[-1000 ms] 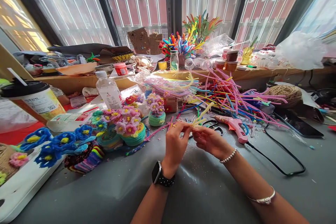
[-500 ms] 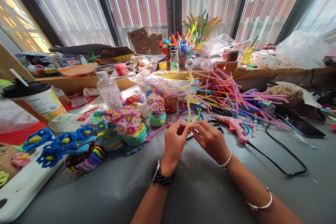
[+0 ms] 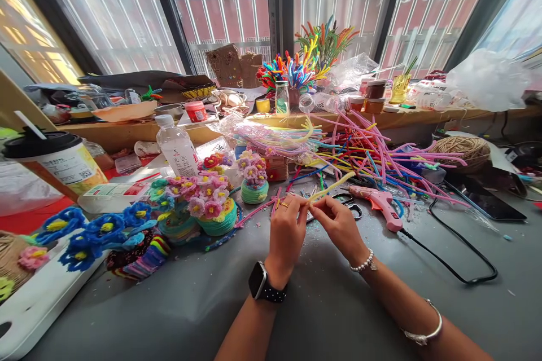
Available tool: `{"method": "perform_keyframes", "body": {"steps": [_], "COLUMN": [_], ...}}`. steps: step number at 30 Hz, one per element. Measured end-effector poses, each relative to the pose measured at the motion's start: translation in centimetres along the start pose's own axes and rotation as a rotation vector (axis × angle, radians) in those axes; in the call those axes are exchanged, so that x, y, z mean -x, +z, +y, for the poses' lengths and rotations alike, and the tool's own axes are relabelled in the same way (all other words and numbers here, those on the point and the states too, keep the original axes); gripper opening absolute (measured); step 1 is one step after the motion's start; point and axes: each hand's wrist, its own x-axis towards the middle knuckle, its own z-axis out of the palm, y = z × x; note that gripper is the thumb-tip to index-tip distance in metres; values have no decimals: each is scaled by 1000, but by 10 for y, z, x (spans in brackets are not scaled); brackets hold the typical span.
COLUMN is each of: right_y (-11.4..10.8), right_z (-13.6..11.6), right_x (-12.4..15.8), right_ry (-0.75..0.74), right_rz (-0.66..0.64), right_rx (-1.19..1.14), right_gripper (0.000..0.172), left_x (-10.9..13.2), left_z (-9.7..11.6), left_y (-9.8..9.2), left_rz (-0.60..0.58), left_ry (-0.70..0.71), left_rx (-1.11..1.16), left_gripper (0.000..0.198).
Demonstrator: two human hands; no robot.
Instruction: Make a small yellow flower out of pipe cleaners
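Half a second ago the fuzzy pale-yellow chenille stem [image 3: 334, 186] stood upright; now it slants off to the right, and the left wrist has turned so the dark face of its square watch [image 3: 257, 280] shows. The stem looks soft and velvety, perhaps doubled near the grip, though I can't tell. Behind it sprawls a tangled heap of pink, blue and red fuzzy stems [image 3: 372, 152], and to the left stand plush pink flowers [image 3: 209, 194] in a turquoise coiled pot [image 3: 221, 221].

The smooth grey tabletop [image 3: 203, 316] is bare in front of the wrists, flecked with bits of fluff. On the right, a thin black cord [image 3: 449, 269] loops from the pink plastic glue gun [image 3: 383, 206] and borders that clear patch; black-handled scissors [image 3: 358, 212] lie just beyond the right hand.

Both the left hand [image 3: 288, 231] and the right hand [image 3: 341, 228] pinch the stem's near end between thumb and fingertips, nearly touching each other. Its free end reaches up over the right hand, towards the glue gun's nozzle.
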Motion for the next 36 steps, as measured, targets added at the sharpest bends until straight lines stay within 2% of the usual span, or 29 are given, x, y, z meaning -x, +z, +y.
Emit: {"method": "perform_keyframes", "body": {"steps": [3,4,6,11,15,25,32,36], "right_y": [1,1,-1,-7,-8,-9,-8,-7], "right_z": [-1,-2,-4,-10,-10,-6,-1,1], "right_x": [-1,-2,-2,-3,-4,-4,-5,-4], "right_ry": [370,457,539,537,533,554,620,635], "right_rz": [-67,-81,-95,-151,-153,-212,-208,-247], "right_rx": [-478,-593,-721,-752,-777,-762,-808,-835], "right_gripper": [16,16,15,15,20,19,17,15], "left_x": [0,0,-2,-7,-9,-8,-9,-9], "left_z": [1,1,1,-1,-1,-1,0,-1], "left_y": [0,0,-1,-3,-3,-1,-3,-3], "left_rz": [18,19,7,-51,-41,-78,-48,-20], "left_ry": [0,-33,-144,-463,-599,-630,-701,-682], "left_rx": [55,100,235,620,754,887,954,941], "left_gripper": [11,11,11,19,21,18,18,18]}}
